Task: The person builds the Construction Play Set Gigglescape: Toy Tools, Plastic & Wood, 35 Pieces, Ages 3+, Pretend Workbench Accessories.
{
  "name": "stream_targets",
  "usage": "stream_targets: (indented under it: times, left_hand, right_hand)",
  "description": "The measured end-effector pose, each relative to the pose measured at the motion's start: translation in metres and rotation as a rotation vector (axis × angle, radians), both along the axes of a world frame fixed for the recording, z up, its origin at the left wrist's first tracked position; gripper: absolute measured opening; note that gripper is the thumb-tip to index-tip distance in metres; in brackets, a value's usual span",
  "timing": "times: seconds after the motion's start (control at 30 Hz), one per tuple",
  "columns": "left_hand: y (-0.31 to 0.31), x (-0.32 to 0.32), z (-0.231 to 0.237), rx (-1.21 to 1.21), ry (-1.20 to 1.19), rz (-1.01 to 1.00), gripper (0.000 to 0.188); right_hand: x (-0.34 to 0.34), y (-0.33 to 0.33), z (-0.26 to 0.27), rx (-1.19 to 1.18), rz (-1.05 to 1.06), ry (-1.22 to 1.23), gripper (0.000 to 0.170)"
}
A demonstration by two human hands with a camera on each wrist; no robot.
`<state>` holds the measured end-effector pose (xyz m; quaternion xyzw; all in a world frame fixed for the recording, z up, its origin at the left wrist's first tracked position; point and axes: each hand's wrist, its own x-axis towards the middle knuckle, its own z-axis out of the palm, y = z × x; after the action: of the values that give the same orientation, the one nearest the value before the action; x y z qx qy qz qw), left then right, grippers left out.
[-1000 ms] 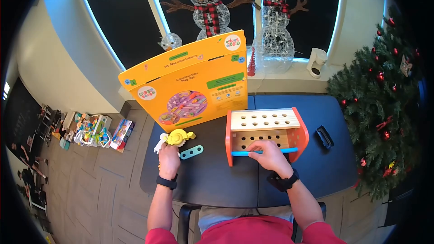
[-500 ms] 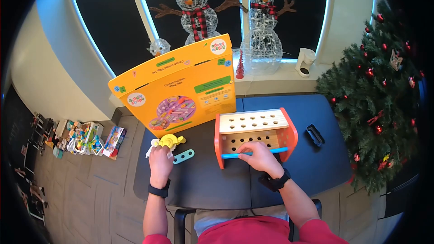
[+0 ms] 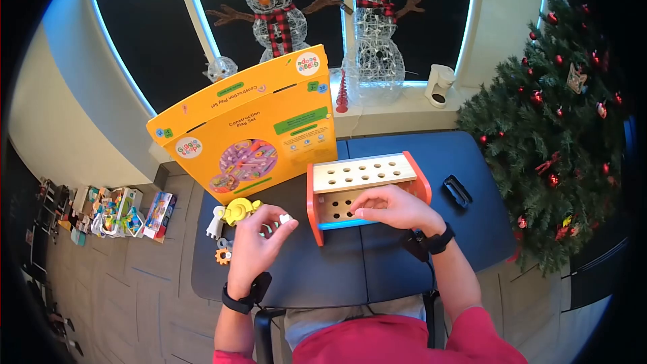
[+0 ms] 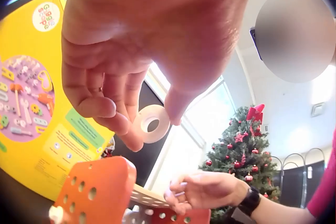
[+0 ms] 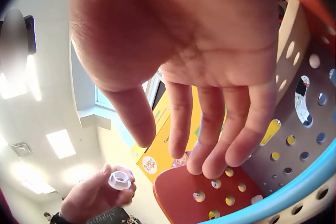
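Pinching a white ring-shaped plastic nut (image 3: pixel 284 218) between thumb and fingertips, the left hand (image 3: pixel 256 249) was positioned above the dark smooth-topped table (image 3: pixel 330 273), left of the orange-sided wooden toolbox (image 3: pixel 367 172). The right hand (image 3: pixel 397 209), fingers extended and relaxed, was located over the toolbox's blue rod (image 3: pixel 330 225). Behind stood a yellow cardboard box (image 3: pixel 296 104); farther off, two white wire snowmen (image 3: pixel 379 66).

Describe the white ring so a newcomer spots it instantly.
Find the big yellow box standing on the dark table. In front of it, the person's left hand pinches the small white ring, which has a round hole. Unlike the orange gear and yellow piece lying nearby, it is held clear of the table.
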<state>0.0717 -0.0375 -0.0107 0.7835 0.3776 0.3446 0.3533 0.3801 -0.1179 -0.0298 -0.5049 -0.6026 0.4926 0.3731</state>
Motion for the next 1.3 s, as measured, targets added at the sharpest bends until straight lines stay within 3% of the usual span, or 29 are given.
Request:
stream_targets:
  times: [0.17,0.23,0.43,0.5,0.53,0.63,0.67,0.8,1.1,1.3]
  left_hand:
    - [-0.02,0.025,0.01,-0.125,0.019,-0.102,0.021]
    - [-0.022,0.032,0.0,-0.134,-0.077,-0.15,0.02]
    - [-0.029,0.035,0.006,-0.181,-0.027,-0.171,0.019]
    - [-0.028,0.034,0.008,-0.217,0.02,-0.158,0.019]
    - [-0.028,0.033,0.007,-0.21,0.011,-0.16,0.019]
    - [-0.027,0.031,0.006,-0.196,0.015,-0.161,0.02]
    - [-0.026,0.031,0.007,-0.188,0.026,-0.159,0.02]
    - [-0.025,0.036,0.003,-0.196,0.023,-0.185,0.019]
    - [-0.026,0.042,-0.009,-0.18,0.003,-0.265,0.017]
    - [-0.025,0.041,-0.002,-0.154,0.061,-0.261,0.017]
  right_hand:
    - [-0.001,0.004,0.014,-0.014,0.029,0.051,0.027]
    - [0.0,0.005,0.016,-0.009,0.054,0.06,0.027]
    - [0.022,0.0,0.013,-0.028,0.144,-0.132,0.03]
    - [0.039,-0.005,0.012,0.082,0.155,-0.212,0.032]
    - [0.042,-0.013,0.032,-0.123,0.1,-0.336,0.032]
    - [0.048,-0.03,0.048,-0.222,0.103,-0.257,0.03]
    - [0.053,-0.035,0.046,-0.1,0.169,-0.297,0.027]
    - [0.053,-0.052,0.046,0.023,0.184,-0.301,0.022]
    - [0.048,-0.054,0.096,0.091,0.194,-0.411,0.02]
    - [0.054,-0.045,0.081,0.008,0.27,-0.456,0.024]
